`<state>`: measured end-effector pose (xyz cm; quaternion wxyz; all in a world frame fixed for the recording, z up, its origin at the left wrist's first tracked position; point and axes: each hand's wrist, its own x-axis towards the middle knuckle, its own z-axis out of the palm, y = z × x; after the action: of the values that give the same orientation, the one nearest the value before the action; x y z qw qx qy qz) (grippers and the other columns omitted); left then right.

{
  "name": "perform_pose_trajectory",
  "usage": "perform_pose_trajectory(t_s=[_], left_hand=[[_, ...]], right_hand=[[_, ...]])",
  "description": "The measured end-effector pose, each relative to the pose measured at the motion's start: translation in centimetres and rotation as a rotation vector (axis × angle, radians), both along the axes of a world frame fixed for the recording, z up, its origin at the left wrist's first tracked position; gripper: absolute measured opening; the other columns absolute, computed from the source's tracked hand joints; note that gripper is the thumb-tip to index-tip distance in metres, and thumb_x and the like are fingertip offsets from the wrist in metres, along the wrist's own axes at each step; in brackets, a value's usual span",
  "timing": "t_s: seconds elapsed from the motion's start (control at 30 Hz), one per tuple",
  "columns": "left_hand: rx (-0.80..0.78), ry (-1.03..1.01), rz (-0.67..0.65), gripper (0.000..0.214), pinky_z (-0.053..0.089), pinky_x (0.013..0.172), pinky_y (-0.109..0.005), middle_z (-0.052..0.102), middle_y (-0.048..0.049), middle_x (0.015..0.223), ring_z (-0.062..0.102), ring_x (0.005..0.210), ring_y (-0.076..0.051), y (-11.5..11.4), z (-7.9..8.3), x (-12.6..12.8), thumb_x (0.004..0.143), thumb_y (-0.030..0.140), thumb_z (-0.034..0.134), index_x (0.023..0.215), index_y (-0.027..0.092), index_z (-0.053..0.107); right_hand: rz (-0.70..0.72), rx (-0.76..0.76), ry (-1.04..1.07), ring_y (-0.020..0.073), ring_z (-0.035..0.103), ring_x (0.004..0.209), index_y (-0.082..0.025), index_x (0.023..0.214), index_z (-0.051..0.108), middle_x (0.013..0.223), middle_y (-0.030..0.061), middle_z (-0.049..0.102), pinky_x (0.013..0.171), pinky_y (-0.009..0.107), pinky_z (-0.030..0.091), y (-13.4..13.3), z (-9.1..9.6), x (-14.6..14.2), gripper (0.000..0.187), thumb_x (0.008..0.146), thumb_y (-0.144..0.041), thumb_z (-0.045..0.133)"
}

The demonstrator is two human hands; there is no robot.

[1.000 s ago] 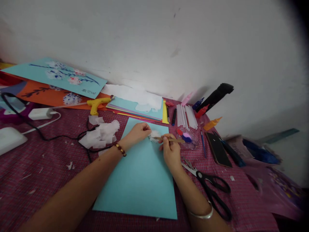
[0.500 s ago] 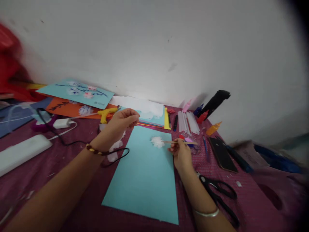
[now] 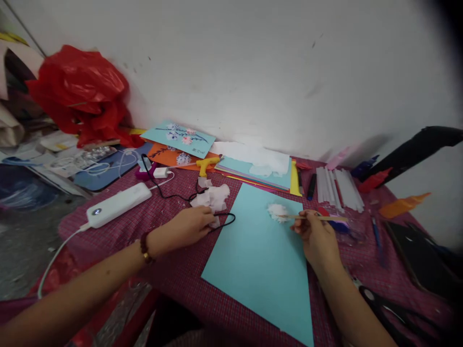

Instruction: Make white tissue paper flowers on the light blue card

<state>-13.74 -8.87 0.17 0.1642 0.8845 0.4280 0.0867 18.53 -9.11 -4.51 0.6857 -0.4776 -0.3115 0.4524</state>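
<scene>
A light blue sheet of paper [image 3: 258,260] lies on the table with a fluffy white paper flower [image 3: 278,212] on its upper part. My right hand [image 3: 318,236] pinches a thin wooden stick [image 3: 327,218], whose tip touches the flower's middle. To the left of the sheet, my left hand [image 3: 191,224] reaches down to a loose pile of thin white paper pieces [image 3: 217,196]. Its fingers are curled together at the pile's near edge; whatever is between them is hidden. A black cord [image 3: 227,222] loops past these fingertips onto the sheet.
A yellow glue gun [image 3: 205,166] lies behind the paper pieces, and a white power bank [image 3: 119,205] is at left. Finished flower pictures [image 3: 195,144] and stacked paper [image 3: 267,176] line the wall. Glue sticks [image 3: 327,188], an orange tube [image 3: 403,206] and black scissors [image 3: 387,308] are at right.
My left hand has come down from above the sheet's top edge to the white paper pieces. The view has swung left. My right hand still holds the stick at the flower.
</scene>
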Motion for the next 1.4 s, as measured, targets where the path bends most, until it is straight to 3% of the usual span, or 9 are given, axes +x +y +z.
perform_pose_trajectory(t_s=[0.17,0.27,0.4,0.5,0.8,1.0,1.17,1.23,1.4], left_hand=[[-0.026,-0.016,0.020,0.015,0.039,0.071,-0.028,0.060,-0.0047,0.083,0.054,0.079,-0.017,0.7,-1.0,1.4,0.081,0.014,0.045,0.076,0.017,0.059],[-0.137,-0.209,0.117,0.008,0.036,0.062,-0.025,0.057,-0.0011,0.071,0.050,0.066,-0.014,1.5,-0.3,1.0,0.076,0.014,0.049,0.070,0.017,0.054],[-0.499,-0.695,0.312,0.007,0.038,0.056,-0.022,0.056,0.0019,0.068,0.050,0.060,-0.010,1.9,2.4,0.5,0.073,0.022,0.058,0.072,0.018,0.053],[-0.810,-0.963,0.305,0.015,0.040,0.054,-0.021,0.059,0.0012,0.072,0.055,0.063,-0.010,1.7,3.5,2.5,0.072,0.026,0.064,0.074,0.018,0.051],[-0.946,-1.031,0.130,0.018,0.031,0.050,-0.020,0.049,0.0065,0.058,0.039,0.049,-0.004,2.5,0.4,12.4,0.066,0.028,0.070,0.068,0.016,0.057],[-1.120,-1.104,0.152,0.019,0.036,0.054,-0.021,0.056,0.0030,0.063,0.049,0.056,-0.007,2.6,-0.5,13.4,0.063,0.026,0.073,0.068,0.016,0.058],[-1.346,-1.242,0.138,0.037,0.047,0.066,-0.027,0.065,-0.0010,0.081,0.062,0.071,-0.013,2.6,-1.7,13.2,0.062,0.026,0.074,0.095,0.019,0.059],[-1.303,-1.210,0.137,0.040,0.047,0.064,-0.028,0.064,-0.0015,0.081,0.062,0.070,-0.015,2.5,-2.0,13.3,0.065,0.034,0.073,0.098,0.019,0.058],[-0.864,-1.043,0.243,0.024,0.035,0.050,-0.020,0.052,0.0054,0.054,0.045,0.048,-0.006,3.0,-1.2,12.8,0.063,0.031,0.072,0.066,0.016,0.053]], right_hand=[[-0.031,0.012,0.005,0.0084,0.052,0.044,-0.019,0.070,0.062,0.055,-0.0044,0.059,0.042,0.020,0.044,0.1,0.0,0.3,0.019,0.068,-0.035,0.073],[-0.012,0.012,0.002,0.0088,0.052,0.045,-0.019,0.071,0.062,0.055,-0.0040,0.059,0.043,0.020,0.043,0.1,0.1,0.5,0.020,0.069,-0.036,0.073],[0.081,0.028,-0.063,0.0106,0.053,0.044,-0.020,0.083,0.064,0.058,-0.0015,0.064,0.042,0.022,0.040,-0.1,0.1,-0.1,0.026,0.074,-0.042,0.070],[0.152,0.031,-0.145,0.0108,0.055,0.048,-0.020,0.089,0.063,0.067,0.0010,0.068,0.046,0.023,0.043,-0.8,0.5,-1.3,0.028,0.078,-0.045,0.066],[0.322,0.124,-0.147,0.0104,0.059,0.059,-0.023,0.089,0.059,0.082,-0.0018,0.065,0.059,0.025,0.049,-2.3,1.8,-3.8,0.020,0.076,-0.033,0.069],[0.294,0.080,-0.116,0.0110,0.057,0.057,-0.023,0.077,0.055,0.067,-0.0058,0.059,0.056,0.023,0.046,-1.8,1.3,-3.5,0.016,0.070,-0.022,0.069],[0.238,0.014,-0.164,0.0109,0.054,0.053,-0.023,0.074,0.053,0.060,-0.0077,0.054,0.051,0.022,0.042,-1.7,1.1,-3.6,0.014,0.069,-0.019,0.066],[0.228,0.007,-0.206,0.0105,0.053,0.052,-0.023,0.073,0.053,0.059,-0.0080,0.052,0.049,0.021,0.041,-1.7,1.2,-3.7,0.015,0.067,-0.018,0.065],[0.144,0.080,-0.270,0.0096,0.056,0.056,-0.022,0.076,0.058,0.069,-0.0052,0.061,0.053,0.021,0.045,-1.7,1.9,-2.4,0.011,0.070,-0.017,0.065]])
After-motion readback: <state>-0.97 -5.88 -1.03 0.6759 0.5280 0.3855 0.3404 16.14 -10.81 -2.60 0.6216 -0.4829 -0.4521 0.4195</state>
